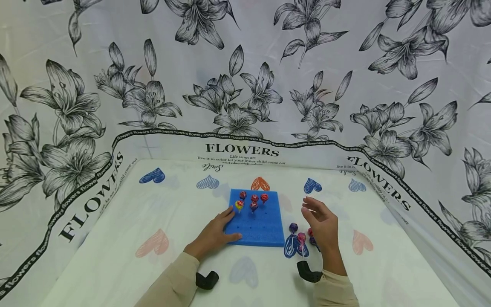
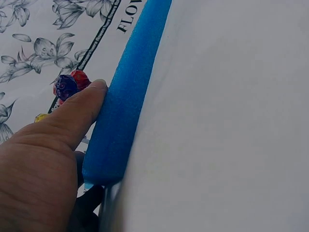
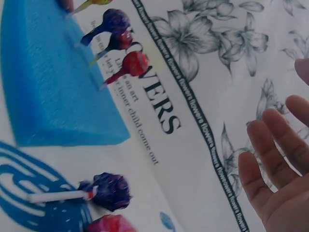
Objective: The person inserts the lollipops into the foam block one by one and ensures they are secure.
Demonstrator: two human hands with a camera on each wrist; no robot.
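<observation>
Your left hand (image 1: 214, 232) rests at the left side of a blue foam block (image 1: 268, 228), its fingers apart and fairly straight; the thumb lies on the near left part of the block, and the other fingertips touch the left edge farther off. Five wrapped lollipops stand in the far half of the block: three reddish ones (image 1: 255, 198) in the far row, then a yellow one (image 1: 239, 205) on the left, near your fingertips, with a dark red one (image 1: 254, 206) to its right. Small dark spots mark the block nearer to you.

Your right hand (image 1: 323, 226) hangs above the counter (image 1: 184, 204), right of the block, its fingers loosely bent and apart. Between it and the block, a purple lollipop (image 1: 293, 227) lies by a pink one (image 1: 301, 237); more lollipops (image 1: 310, 232) sit partly hidden by your hand. A white cloth with printed hearts (image 1: 152, 175) covers the counter.
</observation>
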